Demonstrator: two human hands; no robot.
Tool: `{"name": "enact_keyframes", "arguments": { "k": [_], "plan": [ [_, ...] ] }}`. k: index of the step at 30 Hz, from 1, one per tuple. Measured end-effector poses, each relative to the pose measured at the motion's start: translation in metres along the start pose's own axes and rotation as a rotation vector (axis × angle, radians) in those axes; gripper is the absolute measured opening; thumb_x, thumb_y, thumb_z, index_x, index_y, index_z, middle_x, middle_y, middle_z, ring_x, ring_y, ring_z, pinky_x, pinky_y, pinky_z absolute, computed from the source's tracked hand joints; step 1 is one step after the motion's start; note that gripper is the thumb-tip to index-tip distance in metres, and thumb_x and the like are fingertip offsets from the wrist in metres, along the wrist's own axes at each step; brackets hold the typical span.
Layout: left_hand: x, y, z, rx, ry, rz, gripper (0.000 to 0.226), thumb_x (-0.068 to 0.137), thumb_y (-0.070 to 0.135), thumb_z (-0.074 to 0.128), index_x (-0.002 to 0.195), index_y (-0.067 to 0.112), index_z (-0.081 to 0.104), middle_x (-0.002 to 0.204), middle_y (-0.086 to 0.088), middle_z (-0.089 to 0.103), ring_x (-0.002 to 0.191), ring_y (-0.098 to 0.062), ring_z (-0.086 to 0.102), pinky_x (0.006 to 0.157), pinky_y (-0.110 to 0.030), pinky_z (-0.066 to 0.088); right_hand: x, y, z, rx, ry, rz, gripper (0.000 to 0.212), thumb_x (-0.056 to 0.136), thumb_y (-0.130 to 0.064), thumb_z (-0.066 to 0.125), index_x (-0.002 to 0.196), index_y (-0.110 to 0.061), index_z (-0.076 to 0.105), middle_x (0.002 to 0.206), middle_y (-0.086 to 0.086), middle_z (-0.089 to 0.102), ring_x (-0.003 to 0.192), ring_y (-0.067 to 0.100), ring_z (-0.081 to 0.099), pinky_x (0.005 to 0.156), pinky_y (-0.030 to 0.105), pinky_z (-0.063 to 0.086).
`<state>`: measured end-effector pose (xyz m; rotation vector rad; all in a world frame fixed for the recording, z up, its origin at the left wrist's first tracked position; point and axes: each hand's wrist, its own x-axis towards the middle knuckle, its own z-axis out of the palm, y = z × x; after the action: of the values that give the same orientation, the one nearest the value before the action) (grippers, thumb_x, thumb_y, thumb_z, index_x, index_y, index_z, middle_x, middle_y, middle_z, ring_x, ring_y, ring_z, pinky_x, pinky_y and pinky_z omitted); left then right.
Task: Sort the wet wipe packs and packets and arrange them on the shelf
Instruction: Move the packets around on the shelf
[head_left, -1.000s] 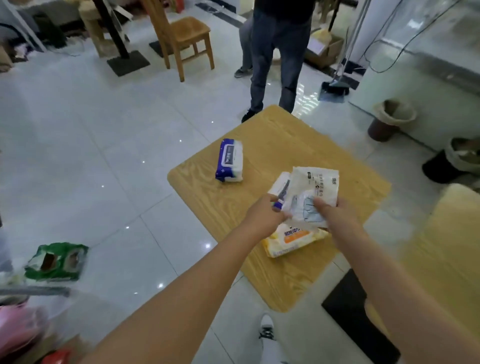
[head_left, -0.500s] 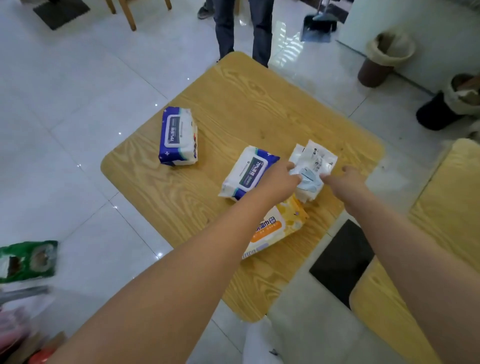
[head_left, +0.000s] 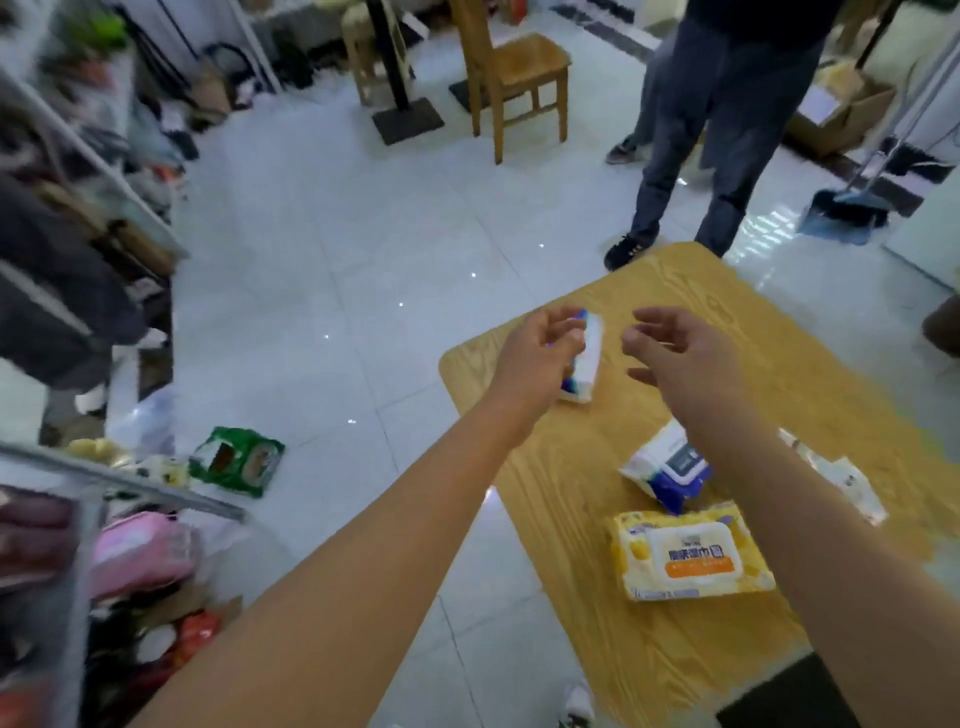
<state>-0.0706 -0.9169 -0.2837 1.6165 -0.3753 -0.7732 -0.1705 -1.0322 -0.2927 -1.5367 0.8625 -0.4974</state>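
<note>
A blue-and-white wet wipe pack (head_left: 590, 364) lies near the far left corner of the table (head_left: 810, 395). The left hand (head_left: 540, 353) curls over it; whether that grip has hold of it cannot be told. The right hand (head_left: 680, 348) hovers just to the right, its grip loosely curled and empty. Nearer lie a second blue pack (head_left: 667, 467), a yellow pack (head_left: 691, 558) and white packets (head_left: 852, 483). A green pack (head_left: 239, 460) sits on the floor (head_left: 337, 260), left.

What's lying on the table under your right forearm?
A blue-and-white pack shows on one side of the forearm, flat white packets on the other. The forearm covers whatever lies between them.
</note>
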Motion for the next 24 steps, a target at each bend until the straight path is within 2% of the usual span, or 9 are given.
{"name": "enact_keyframes", "arguments": {
  "k": [2,5,10,15,18,20,22,24],
  "plan": [
    [-0.021,0.027,-0.060,-0.043,0.107,0.055,0.028,0.099,0.009,0.052,0.126,0.015,0.057,0.125,-0.004,0.064,0.106,-0.019,0.064,0.092,-0.035,0.052,-0.012,-0.037,0.051,0.048,-0.096,-0.055,0.025,0.091,-0.013,0.068,0.115,-0.016,0.064,0.109,0.007,0.069,0.103,0.021,0.068,0.081,0.035,0.060],
    [-0.064,0.057,-0.152,-0.046,0.255,0.144,0.027,0.099,0.011,0.053,0.125,0.017,0.059,0.125,-0.003,0.066,0.113,-0.022,0.064,0.095,-0.037,0.052,-0.042,-0.090,0.134,0.125,-0.267,-0.117,0.023,0.091,-0.010,0.068,0.113,-0.014,0.065,0.112,0.013,0.069,0.105,0.025,0.068,0.077,0.031,0.060],
    [-0.158,0.097,-0.312,-0.008,0.545,0.284,0.028,0.099,0.010,0.053,0.126,0.017,0.059,0.124,-0.002,0.066,0.113,-0.019,0.063,0.092,-0.031,0.052,-0.118,-0.177,0.284,0.138,-0.572,-0.262,0.021,0.091,-0.014,0.069,0.110,-0.020,0.064,0.107,0.009,0.070,0.099,0.022,0.071,0.077,0.029,0.060],
    [-0.278,0.121,-0.461,0.043,0.866,0.371,0.027,0.098,0.006,0.054,0.123,0.012,0.060,0.117,-0.004,0.066,0.103,-0.016,0.061,0.084,-0.025,0.050,-0.229,-0.243,0.435,0.179,-0.869,-0.382,0.019,0.091,-0.011,0.068,0.110,-0.015,0.066,0.106,0.014,0.071,0.099,0.027,0.071,0.083,0.040,0.058],
    [-0.348,0.121,-0.522,0.089,1.064,0.379,0.025,0.096,0.006,0.055,0.115,0.019,0.063,0.115,-0.002,0.067,0.105,-0.016,0.062,0.091,-0.029,0.052,-0.297,-0.263,0.508,0.182,-1.021,-0.423,0.016,0.091,-0.012,0.068,0.107,-0.015,0.067,0.103,0.013,0.072,0.097,0.028,0.071,0.086,0.044,0.059],
    [-0.387,0.118,-0.553,0.103,1.162,0.368,0.022,0.095,0.008,0.057,0.107,0.025,0.064,0.113,-0.002,0.067,0.106,-0.016,0.063,0.094,-0.033,0.053,-0.337,-0.273,0.548,0.179,-1.118,-0.438,0.017,0.092,-0.013,0.068,0.108,-0.013,0.067,0.103,0.014,0.072,0.094,0.029,0.071,0.084,0.041,0.059],
    [-0.418,0.118,-0.580,0.091,1.233,0.348,0.021,0.094,0.008,0.058,0.104,0.026,0.063,0.111,0.000,0.067,0.100,-0.013,0.064,0.089,-0.026,0.053,-0.371,-0.282,0.583,0.167,-1.196,-0.431,0.019,0.092,-0.012,0.067,0.111,-0.010,0.066,0.105,0.016,0.071,0.094,0.030,0.071,0.082,0.039,0.060],
    [-0.442,0.121,-0.608,0.043,1.330,0.312,0.021,0.093,0.007,0.059,0.106,0.023,0.064,0.105,0.005,0.066,0.089,-0.006,0.063,0.072,-0.011,0.051,-0.397,-0.292,0.617,0.145,-1.277,-0.422,0.022,0.092,-0.012,0.067,0.113,-0.008,0.064,0.106,0.017,0.071,0.091,0.029,0.072,0.076,0.033,0.060]
  ]
}}
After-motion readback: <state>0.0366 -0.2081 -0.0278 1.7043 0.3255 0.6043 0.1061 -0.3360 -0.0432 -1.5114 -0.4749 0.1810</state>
